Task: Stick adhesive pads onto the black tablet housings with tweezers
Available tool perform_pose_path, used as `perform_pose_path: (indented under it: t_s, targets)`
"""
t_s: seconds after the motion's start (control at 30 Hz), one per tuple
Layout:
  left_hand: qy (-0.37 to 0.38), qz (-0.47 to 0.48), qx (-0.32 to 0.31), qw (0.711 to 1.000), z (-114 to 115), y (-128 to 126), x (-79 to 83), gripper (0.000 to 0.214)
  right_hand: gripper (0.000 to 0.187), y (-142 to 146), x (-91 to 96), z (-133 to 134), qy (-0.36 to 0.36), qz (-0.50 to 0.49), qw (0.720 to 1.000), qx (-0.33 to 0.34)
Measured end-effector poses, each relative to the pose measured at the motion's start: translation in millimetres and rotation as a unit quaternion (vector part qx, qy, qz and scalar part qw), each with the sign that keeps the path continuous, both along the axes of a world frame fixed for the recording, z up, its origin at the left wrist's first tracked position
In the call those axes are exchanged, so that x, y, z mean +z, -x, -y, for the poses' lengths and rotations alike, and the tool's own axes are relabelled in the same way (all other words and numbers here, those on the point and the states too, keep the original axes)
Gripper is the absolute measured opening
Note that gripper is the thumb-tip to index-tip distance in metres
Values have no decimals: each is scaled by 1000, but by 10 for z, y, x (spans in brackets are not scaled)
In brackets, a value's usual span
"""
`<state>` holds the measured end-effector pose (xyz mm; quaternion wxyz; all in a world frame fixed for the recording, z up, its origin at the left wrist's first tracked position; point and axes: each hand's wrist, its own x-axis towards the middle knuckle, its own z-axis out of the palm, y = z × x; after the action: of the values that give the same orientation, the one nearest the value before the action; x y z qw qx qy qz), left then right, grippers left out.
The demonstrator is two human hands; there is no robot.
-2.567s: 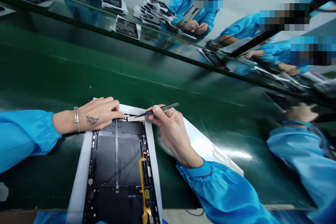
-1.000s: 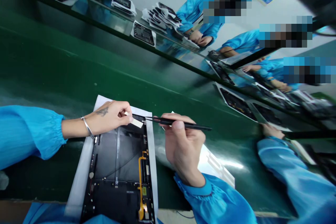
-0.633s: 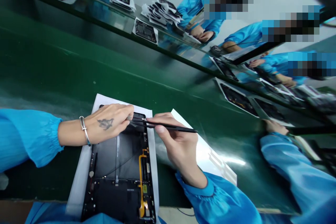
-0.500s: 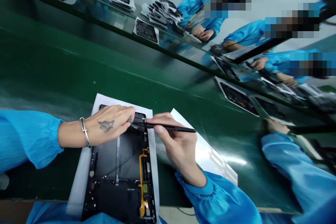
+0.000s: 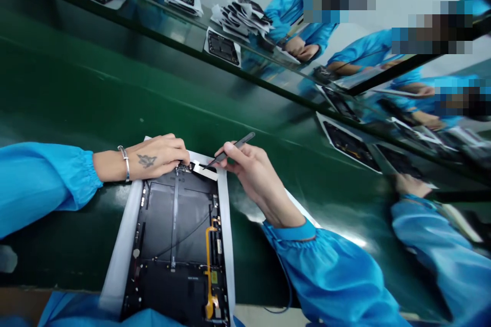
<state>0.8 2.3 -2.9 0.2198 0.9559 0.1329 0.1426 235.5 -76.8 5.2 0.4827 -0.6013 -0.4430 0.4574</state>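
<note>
The right hand pinched a pair of black tweezers between thumb and fingertips, the shaft slanting up past the knuckles. The tips met a white strip at the far end of an opened black device; whether they nipped it or merely touched it could not be told. The left hand lay over the device's far left corner, its fingers bent and close together, fingertips beside the small parts near the strip; whether they gripped anything could not be made out. The device lay on a white sheet on the green table, an orange ribbon cable running along its right side
</note>
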Motion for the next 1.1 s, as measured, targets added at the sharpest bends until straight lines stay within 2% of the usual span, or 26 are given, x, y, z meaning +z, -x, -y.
perform_pose_path:
  t_s: [0.17, 0.37, 0.6, 1.1]
  targets:
    - [-33, -6, -18, 999, 26, -11, -11, 25, 50, 4, -12, -70, 31, -2, 999, 6]
    - [-15, -2, -15, 1000, 7, -14, -1, 25, 52, 18, -14, -148, 44, 5, 998, 51]
    - [3, 5, -12, 1000, 4, -10, 8, 26, 52, -3, -7, -215, 80, -5, 995, 60]
    - [-5, 17, -17, 1000, -14, -7, -31, 27, 52, 3, 6, -195, 61, 8, 996, 71]
